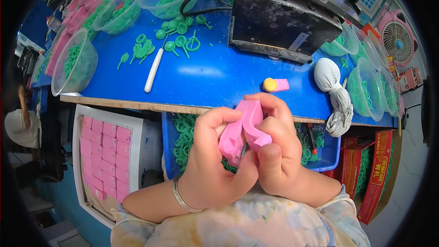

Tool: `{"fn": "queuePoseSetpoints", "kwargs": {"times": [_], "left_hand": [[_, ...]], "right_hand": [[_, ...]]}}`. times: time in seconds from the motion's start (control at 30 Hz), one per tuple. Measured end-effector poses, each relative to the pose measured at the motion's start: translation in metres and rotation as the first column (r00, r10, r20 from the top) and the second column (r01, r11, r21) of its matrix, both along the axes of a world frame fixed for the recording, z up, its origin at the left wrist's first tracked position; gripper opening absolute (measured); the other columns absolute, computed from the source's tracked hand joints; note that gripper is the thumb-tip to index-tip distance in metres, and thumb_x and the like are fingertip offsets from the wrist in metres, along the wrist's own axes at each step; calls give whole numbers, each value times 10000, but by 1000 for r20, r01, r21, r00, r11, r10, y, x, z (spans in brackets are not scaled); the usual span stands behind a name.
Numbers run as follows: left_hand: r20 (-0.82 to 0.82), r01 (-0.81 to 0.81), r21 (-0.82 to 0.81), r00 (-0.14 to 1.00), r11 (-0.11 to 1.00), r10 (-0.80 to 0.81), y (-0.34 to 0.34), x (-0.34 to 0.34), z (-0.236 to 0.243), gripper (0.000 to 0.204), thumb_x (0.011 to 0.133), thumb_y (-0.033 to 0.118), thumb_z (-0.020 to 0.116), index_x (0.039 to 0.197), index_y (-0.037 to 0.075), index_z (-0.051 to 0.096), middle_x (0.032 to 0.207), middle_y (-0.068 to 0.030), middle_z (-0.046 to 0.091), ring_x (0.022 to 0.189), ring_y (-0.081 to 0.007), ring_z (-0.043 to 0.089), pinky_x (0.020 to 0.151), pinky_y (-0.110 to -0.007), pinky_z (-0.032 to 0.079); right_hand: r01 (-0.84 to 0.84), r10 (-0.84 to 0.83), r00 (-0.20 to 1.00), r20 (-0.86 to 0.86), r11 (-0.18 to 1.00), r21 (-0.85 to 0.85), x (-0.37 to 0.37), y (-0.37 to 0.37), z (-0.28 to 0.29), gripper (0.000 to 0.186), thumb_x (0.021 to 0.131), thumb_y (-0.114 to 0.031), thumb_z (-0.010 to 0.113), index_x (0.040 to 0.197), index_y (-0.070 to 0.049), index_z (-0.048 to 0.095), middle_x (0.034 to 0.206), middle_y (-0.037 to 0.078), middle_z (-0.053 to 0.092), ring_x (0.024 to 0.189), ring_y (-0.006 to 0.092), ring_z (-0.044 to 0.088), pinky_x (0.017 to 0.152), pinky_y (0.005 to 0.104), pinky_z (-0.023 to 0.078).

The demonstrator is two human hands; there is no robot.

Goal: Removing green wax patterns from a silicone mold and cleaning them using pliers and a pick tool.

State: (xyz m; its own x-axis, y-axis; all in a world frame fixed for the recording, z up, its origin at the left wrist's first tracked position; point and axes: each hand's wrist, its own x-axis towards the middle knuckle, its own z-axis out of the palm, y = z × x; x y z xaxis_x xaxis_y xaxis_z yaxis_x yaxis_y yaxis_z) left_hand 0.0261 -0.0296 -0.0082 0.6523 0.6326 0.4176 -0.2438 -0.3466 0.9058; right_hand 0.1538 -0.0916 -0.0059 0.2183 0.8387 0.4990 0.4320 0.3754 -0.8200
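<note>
Above the front edge of the bench, my left hand (208, 158) and my right hand (282, 153) are both closed on one pink rubber mould (231, 142). Its two halves are spread apart along a wavy cut, and they still meet at the far end. My left fingers and thumb hold the left half, while the right ones bend the other half outward. A sliver of green shows deep in the gap; its shape is hidden. Directly below sits a blue tray (334, 155) with many green wax rings (185, 132).
A white-handled pick (154, 71) lies near green wax pieces (144, 48). A yellow-topped pink piece (276, 84), a tied white cloth bundle (333, 91) and a black machine (283, 20) stand farther out. Clear bowls (75, 64) flank the bench (196, 82); pink blocks (103, 155) fill a white-framed case.
</note>
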Motion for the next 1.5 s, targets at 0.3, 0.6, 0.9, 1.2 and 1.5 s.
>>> {"fn": "queuePoseSetpoints", "kwargs": {"times": [0.3, 0.6, 0.9, 1.2, 1.5], "left_hand": [[-75, 33, -134, 996, 990, -43, 0, -8, 2, 449, 778, -32, 519, 1180, -36, 318, 995, -131, 483, 863, -148, 518, 753, -294, 446], [-155, -96, 432, 972, 897, 178, 19, -2, 16, 796, 609, 294, 832, 1231, 35, 410, 1159, -190, 420, 1086, -305, 434, 918, -409, 374], [489, 456, -800, 872, 389, -18, 41, 2, 25, 715, 851, 691, 275, 928, 21, 511, 695, -106, 537, 520, -187, 482, 534, -324, 416], [207, 223, -796, 974, 563, -93, 26, 1, 20, 678, 919, 606, 209, 923, 10, 532, 769, -118, 551, 592, -179, 519, 519, -296, 420], [484, 470, -806, 873, 359, -57, 34, 5, 23, 686, 914, 610, 236, 1086, 9, 518, 875, -174, 594, 508, -142, 463, 496, -291, 401]], "right_hand": [[-50, 45, 995, -89, 997, -64, 4, -9, 6, 478, 956, -411, 379, 1021, 29, 554, 1156, 222, 399, 936, 271, 499, 860, 362, 404], [-311, 174, 636, -751, 949, -43, 0, -8, 31, 658, 959, -507, 256, 1220, 76, 416, 1157, 145, 523, 1049, 176, 515, 895, 297, 415], [-151, 117, 987, -112, 913, -380, 0, -22, 13, 327, 775, -123, 693, 1021, 0, 515, 913, 106, 528, 679, 177, 544, 586, 305, 450], [-57, 13, 931, 365, 992, 111, 21, 10, 34, 337, 796, 11, 636, 1129, 9, 589, 951, 105, 449, 655, 150, 580, 565, 262, 465], [-412, -177, 439, -881, 832, -372, 6, 8, 23, 161, 905, -142, 559, 987, -9, 518, 779, 24, 494, 619, 84, 416, 565, 225, 365]]}}
